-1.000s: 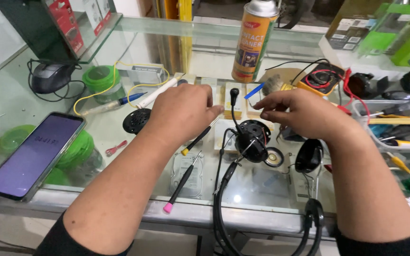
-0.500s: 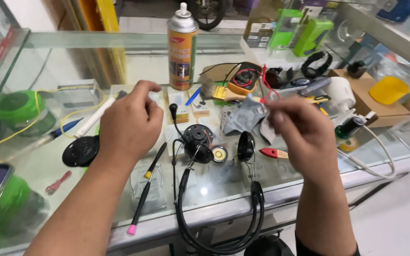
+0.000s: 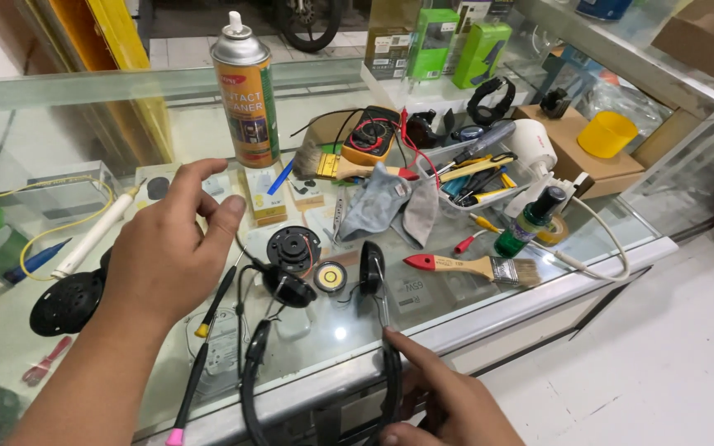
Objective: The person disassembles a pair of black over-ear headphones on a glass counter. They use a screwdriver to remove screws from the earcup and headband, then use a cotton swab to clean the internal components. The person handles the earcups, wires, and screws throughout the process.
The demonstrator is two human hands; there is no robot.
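Left hand: the left hand [image 3: 171,248] hovers over the glass desk [image 3: 539,272] with fingers spread apart, gripping nothing; a thin black probe with a yellow collar [image 3: 212,301] lies just under it.
Right hand: the right hand [image 3: 440,396] sits low at the desk's front edge, fingers loose, index tip touching the black headset band [image 3: 392,363]; it is not clamped on it.
Headset: its earcup [image 3: 371,266] stands on the desk, band hanging over the edge (only resting there, as far as I can tell).
Loose parts: the round speaker driver [image 3: 293,248] and small disc [image 3: 330,277] lie just beside the earcup.
Risk: a nudge on the band may drag the headset off the edge, pulling its thin wires.
Risk: the spray can [image 3: 245,91] stands upright behind the left hand; a careless sweep could topple it.
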